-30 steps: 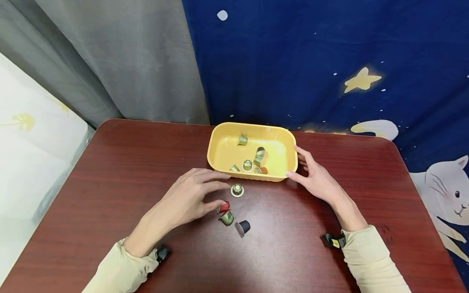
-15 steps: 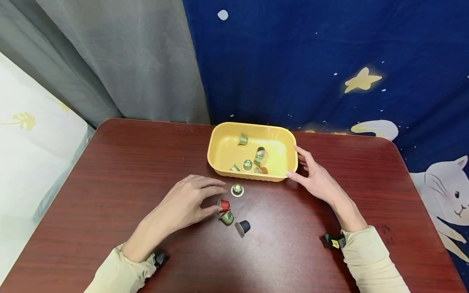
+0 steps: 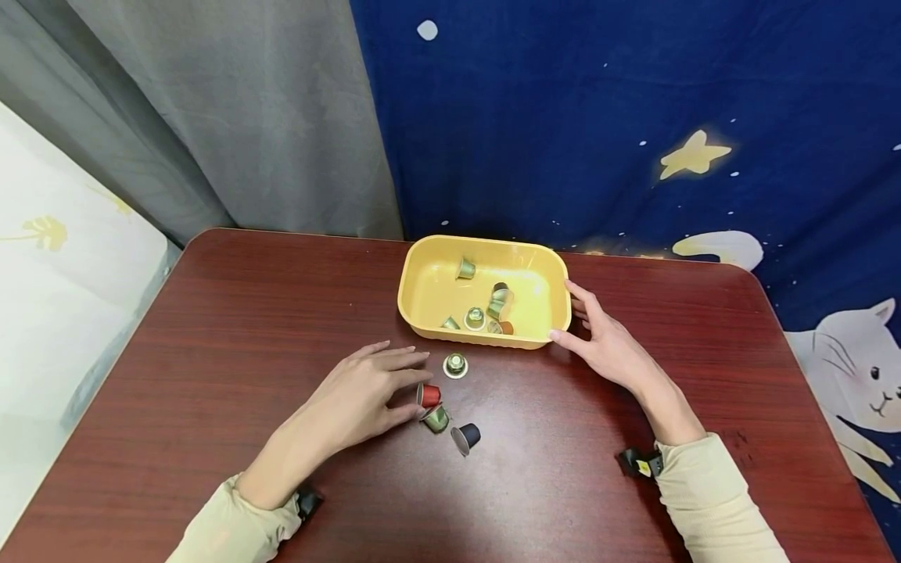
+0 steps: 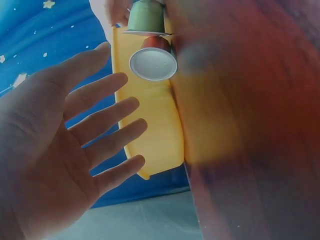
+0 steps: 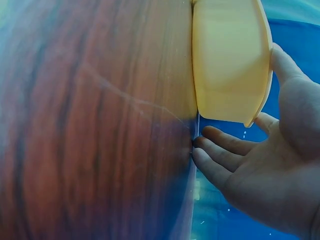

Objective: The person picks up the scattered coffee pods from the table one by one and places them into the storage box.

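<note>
My left hand (image 3: 359,395) has its fingers spread just left of a red coffee capsule (image 3: 429,395). In the left wrist view a gap shows between the fingertips (image 4: 142,125) and that capsule. A green capsule (image 3: 437,419) lies in front of the red one, a black capsule (image 3: 469,435) to its right. Nearer the yellow container (image 3: 486,339) stands a green-gold capsule (image 3: 456,365). My right hand (image 3: 608,344) holds the container's front right corner, thumb at the front rim and index finger at the right side. Its other fingers (image 5: 225,142) extend beside the end wall.
Several capsules lie inside the container, among them a green one (image 3: 466,268) and a gold-green one (image 3: 475,317). The container stands near the back edge of the dark red table (image 3: 281,297), before a blue curtain (image 3: 563,117).
My left hand has drawn slightly back to the left from the capsules, its fingertips moving off the red one. The right hand and the container have stayed put.
</note>
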{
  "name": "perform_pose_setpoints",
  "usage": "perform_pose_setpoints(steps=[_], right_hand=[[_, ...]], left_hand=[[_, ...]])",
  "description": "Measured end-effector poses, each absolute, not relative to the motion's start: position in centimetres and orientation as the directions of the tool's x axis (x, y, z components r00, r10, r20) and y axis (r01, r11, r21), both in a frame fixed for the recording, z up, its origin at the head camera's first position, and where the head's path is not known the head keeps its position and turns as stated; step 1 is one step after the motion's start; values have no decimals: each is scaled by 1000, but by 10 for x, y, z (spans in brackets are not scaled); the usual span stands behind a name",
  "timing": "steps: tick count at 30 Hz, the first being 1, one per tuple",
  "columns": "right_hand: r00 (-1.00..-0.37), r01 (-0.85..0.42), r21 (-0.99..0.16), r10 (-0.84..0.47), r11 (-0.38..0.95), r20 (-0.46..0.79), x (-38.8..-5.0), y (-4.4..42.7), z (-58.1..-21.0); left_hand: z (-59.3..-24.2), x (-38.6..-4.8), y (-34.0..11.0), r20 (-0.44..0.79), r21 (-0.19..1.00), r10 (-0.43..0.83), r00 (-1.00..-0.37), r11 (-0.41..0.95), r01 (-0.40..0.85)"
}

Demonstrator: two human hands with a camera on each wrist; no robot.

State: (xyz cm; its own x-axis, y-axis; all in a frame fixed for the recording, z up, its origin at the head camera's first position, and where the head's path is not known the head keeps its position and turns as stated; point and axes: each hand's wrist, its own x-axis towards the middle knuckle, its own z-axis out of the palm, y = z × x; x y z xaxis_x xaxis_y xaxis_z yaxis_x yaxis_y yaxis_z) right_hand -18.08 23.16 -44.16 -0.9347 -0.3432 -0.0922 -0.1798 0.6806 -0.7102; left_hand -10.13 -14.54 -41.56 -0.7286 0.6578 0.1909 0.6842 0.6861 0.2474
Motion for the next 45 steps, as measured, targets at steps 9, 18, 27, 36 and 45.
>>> perform_pose_setpoints(steps=[9,18,27,36,45], right_hand=[[-930,-185,-717,-355,672,-92,-182,231,-441],[-929,-193,-717,-359,670,-85,-182,231,-441],[-930,-193,-716,-358,671,-85,-181,231,-440],[-928,-192,-718,-361,670,-89,-181,231,-440],[-931,-191,-715,-356,672,-86,-180,231,-440]], left_hand=[[-423,-100,-143,164,214,653,-740,708,673],[-425,-100,-141,158,187,659,-736,711,677],[-424,-100,-133,126,146,641,-757,743,654],[-424,-99,-128,105,123,635,-765,755,644],[-426,-99,-127,87,115,633,-769,760,639]])
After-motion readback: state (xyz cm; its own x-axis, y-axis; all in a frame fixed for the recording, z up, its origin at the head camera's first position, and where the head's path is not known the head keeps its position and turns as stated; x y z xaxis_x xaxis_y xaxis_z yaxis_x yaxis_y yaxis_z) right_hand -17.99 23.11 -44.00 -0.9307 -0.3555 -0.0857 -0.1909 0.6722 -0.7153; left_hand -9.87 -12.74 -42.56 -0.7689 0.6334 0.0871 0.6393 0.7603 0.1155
